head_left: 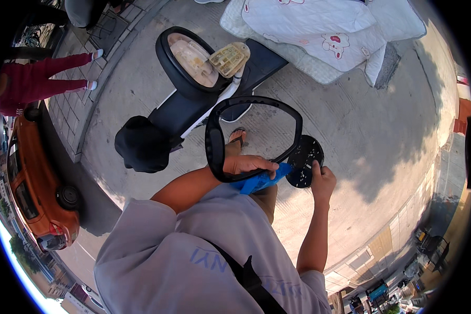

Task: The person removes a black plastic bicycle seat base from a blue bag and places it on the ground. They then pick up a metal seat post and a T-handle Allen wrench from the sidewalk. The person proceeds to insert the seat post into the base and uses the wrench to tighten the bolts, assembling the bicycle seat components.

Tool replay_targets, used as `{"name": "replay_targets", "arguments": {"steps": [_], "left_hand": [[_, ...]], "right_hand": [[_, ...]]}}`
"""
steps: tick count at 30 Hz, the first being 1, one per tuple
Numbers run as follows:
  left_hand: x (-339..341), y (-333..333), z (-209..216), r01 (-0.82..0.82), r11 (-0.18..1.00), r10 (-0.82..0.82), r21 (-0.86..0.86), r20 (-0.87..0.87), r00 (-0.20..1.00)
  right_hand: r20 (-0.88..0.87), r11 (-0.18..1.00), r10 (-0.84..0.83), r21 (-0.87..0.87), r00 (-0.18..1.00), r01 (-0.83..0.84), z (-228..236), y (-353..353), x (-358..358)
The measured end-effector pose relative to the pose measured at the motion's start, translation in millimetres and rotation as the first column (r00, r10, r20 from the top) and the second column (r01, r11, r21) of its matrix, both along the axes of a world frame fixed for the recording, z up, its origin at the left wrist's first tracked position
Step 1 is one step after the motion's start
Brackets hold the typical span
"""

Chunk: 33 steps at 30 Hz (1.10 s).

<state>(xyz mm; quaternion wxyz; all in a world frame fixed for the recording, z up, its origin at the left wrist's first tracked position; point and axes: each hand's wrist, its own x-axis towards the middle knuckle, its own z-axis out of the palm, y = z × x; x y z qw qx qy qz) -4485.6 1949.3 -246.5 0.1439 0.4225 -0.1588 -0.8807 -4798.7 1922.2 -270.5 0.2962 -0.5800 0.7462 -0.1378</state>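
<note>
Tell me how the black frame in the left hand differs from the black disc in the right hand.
The black frame is an open ring you can see through; the black disc is a mostly filled plate.
The frame looks clearly larger in this view than the disc.
The frame shows no pale markings; the disc carries small pale ones.
Both are black, rounded and held, the frame in the left hand, the disc in the right hand.

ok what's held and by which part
Left fingers: black ring-shaped frame, by its lower rim. Right fingers: black disc, by its right edge. Blue material: hold unclear.
</note>
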Motion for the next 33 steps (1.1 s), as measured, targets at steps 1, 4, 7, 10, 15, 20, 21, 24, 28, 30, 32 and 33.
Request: {"name": "replay_targets", "arguments": {"steps": [1, 4, 7, 10, 15, 20, 21, 24, 28, 30, 32, 33], "left_hand": [[-10, -6, -10, -0.007, 0.998, 0.008, 0.062, -0.010, 1.000], [-52, -4, -71, -0.069, 0.958, 0.118, 0.280, -0.161, 0.980], [-90, 3, -146, -0.137, 0.968, 0.164, 0.209, -0.119, 0.979], [-115, 10, -192, -0.226, 0.968, 0.234, 0.108, -0.071, 0.970], [-141, 9, -280, -0.235, 0.964, 0.241, 0.124, -0.033, 0.970], [-157, 13, -382, -0.325, 0.921, 0.338, 0.216, -0.027, 0.941], [-159, 9, -398, -0.324, 0.917, 0.340, 0.235, -0.030, 0.940], [-166, 9, -458, -0.336, 0.899, 0.364, 0.280, -0.050, 0.930], [-177, 6, -539, -0.366, 0.872, 0.413, 0.325, -0.090, 0.906], [-184, -1, -565, -0.372, 0.859, 0.426, 0.351, -0.087, 0.901], [-196, -8, -591, -0.369, 0.850, 0.431, 0.376, -0.095, 0.897], [-198, -11, -603, -0.363, 0.850, 0.434, 0.383, -0.117, 0.893]], "right_hand": [[0.011, 0.999, 0.025, 0.029, 1.000, -0.026, -17, -15, -5], [-0.014, 0.983, 0.123, 0.137, 0.992, -0.120, -69, -52, -31], [0.030, 0.955, 0.223, 0.196, 0.974, -0.224, -149, -84, -61], [0.101, 0.926, 0.284, 0.230, 0.953, -0.300, -216, -108, -74], [0.211, 0.901, 0.319, 0.236, 0.924, -0.365, -328, -160, -74], [0.363, 0.809, 0.280, 0.409, 0.889, -0.422, -389, -227, -60], [0.368, 0.803, 0.267, 0.425, 0.891, -0.417, -413, -236, -73], [0.353, 0.787, 0.256, 0.464, 0.900, -0.406, -479, -264, -113], [0.181, 0.785, 0.326, 0.495, 0.928, -0.372, -572, -288, -172], [0.044, 0.768, 0.489, 0.452, 0.871, -0.454, -613, -298, -202], [-0.193, 0.752, 0.622, 0.417, 0.759, -0.510, -642, -302, -215], [-0.311, 0.739, 0.665, 0.406, 0.679, -0.537, -656, -304, -221]]}}
